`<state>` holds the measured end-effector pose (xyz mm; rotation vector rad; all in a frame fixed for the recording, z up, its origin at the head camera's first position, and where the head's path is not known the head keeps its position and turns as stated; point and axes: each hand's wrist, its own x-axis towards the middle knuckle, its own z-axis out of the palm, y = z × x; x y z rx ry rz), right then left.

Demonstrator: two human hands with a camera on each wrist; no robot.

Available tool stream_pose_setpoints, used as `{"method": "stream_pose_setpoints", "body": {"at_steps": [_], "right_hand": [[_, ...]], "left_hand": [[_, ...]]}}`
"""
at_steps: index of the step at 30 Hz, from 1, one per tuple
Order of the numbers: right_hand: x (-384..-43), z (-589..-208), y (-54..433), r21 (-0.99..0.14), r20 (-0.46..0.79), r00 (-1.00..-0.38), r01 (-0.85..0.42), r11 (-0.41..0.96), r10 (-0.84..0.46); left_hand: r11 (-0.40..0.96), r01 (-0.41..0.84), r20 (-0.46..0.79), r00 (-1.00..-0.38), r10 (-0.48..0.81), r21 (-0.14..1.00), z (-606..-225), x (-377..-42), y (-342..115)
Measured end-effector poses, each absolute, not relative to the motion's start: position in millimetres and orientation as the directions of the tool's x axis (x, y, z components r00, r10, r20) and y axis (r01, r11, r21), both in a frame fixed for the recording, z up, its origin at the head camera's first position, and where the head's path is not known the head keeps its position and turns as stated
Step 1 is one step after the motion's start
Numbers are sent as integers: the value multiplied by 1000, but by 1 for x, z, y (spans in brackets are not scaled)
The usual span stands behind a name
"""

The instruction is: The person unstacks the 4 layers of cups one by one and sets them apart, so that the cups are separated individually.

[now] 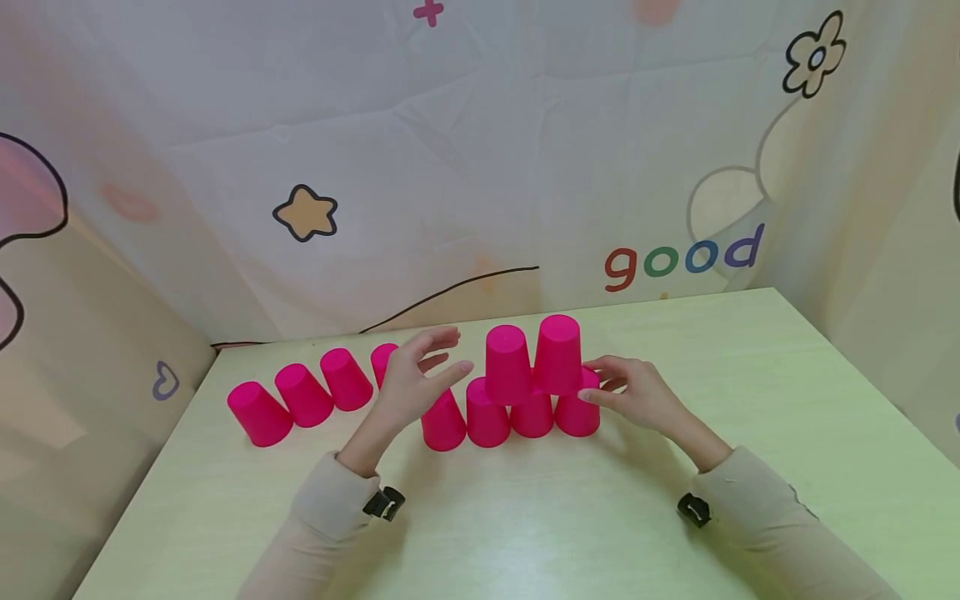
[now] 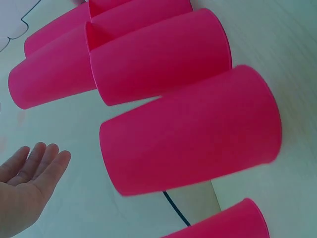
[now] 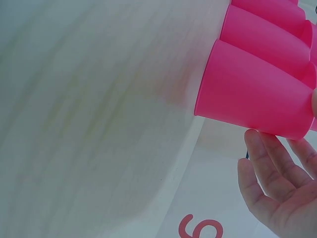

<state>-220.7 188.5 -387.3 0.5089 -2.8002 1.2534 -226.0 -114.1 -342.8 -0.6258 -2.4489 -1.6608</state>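
Observation:
Upside-down pink cups stand in a row, several wide, with a left upper cup (image 1: 507, 367) and a right upper cup (image 1: 558, 357) stacked on them. My left hand (image 1: 411, 382) hovers over the row's left end cup (image 1: 444, 423), holding nothing, its fingers spread from the thumb. In the left wrist view that hand (image 2: 27, 191) appears apart from the cups. My right hand (image 1: 637, 393) is at the row's right end cup (image 1: 579, 417), thumb in front and fingers behind. The right wrist view shows loosely extended fingertips right at this cup's side (image 3: 257, 91).
More upside-down pink cups, such as the far left one (image 1: 260, 415), stand in a slanting line on the left of the pale table (image 1: 525, 517); one is partly hidden behind my left hand. A printed curtain (image 1: 450, 183) hangs behind the table's back edge.

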Motion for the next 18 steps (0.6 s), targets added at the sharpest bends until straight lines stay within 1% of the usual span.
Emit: {"method": "stream_pose_setpoints", "body": {"at_steps": [7, 18], "right_hand": [[-220, -387, 189, -718, 166, -944, -314, 621, -286], [-220, -388, 188, -712, 168, -944, -314, 628, -283]], "left_hand": [[268, 390, 316, -906, 280, 881, -346, -227, -98], [252, 358, 282, -913, 294, 899, -349, -231, -77]]}}
